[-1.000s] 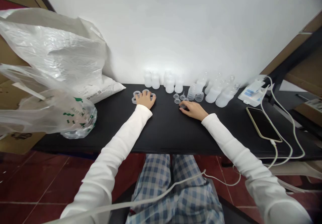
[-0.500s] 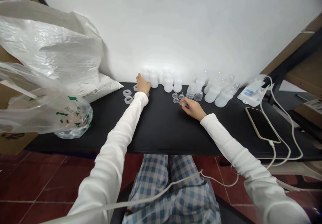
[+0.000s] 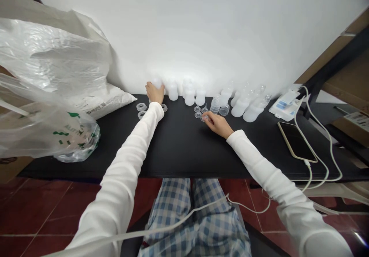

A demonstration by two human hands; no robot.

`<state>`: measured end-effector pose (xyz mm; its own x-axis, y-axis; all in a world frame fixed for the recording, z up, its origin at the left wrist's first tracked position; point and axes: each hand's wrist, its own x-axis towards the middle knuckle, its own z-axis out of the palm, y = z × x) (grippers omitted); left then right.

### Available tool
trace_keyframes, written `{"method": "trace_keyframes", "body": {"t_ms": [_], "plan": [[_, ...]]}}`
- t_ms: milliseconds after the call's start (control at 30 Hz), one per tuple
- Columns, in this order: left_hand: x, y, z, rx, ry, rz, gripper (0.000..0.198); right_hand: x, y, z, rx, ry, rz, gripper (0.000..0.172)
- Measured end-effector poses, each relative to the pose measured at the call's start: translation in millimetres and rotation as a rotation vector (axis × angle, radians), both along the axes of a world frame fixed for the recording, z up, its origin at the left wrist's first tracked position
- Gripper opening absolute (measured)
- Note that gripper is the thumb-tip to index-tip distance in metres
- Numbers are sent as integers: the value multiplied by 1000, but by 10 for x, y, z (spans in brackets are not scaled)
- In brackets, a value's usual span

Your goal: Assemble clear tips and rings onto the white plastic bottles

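Observation:
My left hand (image 3: 155,92) wraps around a frosted white baby bottle (image 3: 157,82) by the wall; the hand hides most of it. Around the left wrist lie several translucent collar rings (image 3: 141,107), some partly covered by the sleeve. My right hand (image 3: 217,124) has its thumb and fingers pinched at a clear bottle nipple (image 3: 203,119), low over the black table. More clear nipples (image 3: 197,109) lie just beyond the fingertips. Stacked clear caps (image 3: 224,110) stand behind the right hand.
Several open frosted bottles (image 3: 189,95) stand along the wall. Nipple-topped bottles (image 3: 241,104) are grouped to their right. Plastic bags (image 3: 77,130) bulge over the table's left side. A phone (image 3: 296,141) on a white cable and a white-blue package (image 3: 284,107) lie at right.
My left hand has shifted left along the wall, onto the leftmost bottle. My right hand has lowered the nipple toward the others on the table. The view has turned slightly.

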<state>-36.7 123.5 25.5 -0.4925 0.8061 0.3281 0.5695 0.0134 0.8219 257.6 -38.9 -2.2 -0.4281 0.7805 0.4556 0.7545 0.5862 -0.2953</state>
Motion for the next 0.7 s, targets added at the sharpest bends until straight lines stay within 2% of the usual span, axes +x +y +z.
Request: {"method": "trace_keyframes", "body": {"t_ms": [67,100,167,267,333,400,467,700], "plan": [[67,-183,38,130,-6,41,47,-9,-4,-1,-7,16,13,26],[114,-291,40,180,-4,8,46,-13,-6,-3,-9,25,20,27],[234,-518,-2,215,-10,-190,47,-21,-11,-6,-7,52,29,30],[453,-808,-162,119,-175,-602,47,-30,-14,-10,-4,106,35,33],[578,-922,-283,36,-301,-721,46,-33,-13,-12,-9,136,40,34],[651,-969,-372,26,-338,-758,44,-34,-11,-12,-18,155,47,35],[659,-968,-418,50,-287,-770,45,-34,-8,-10,-30,166,51,34],[490,-839,-415,25,-13,-596,47,-43,-12,1,-73,148,40,35]]}}
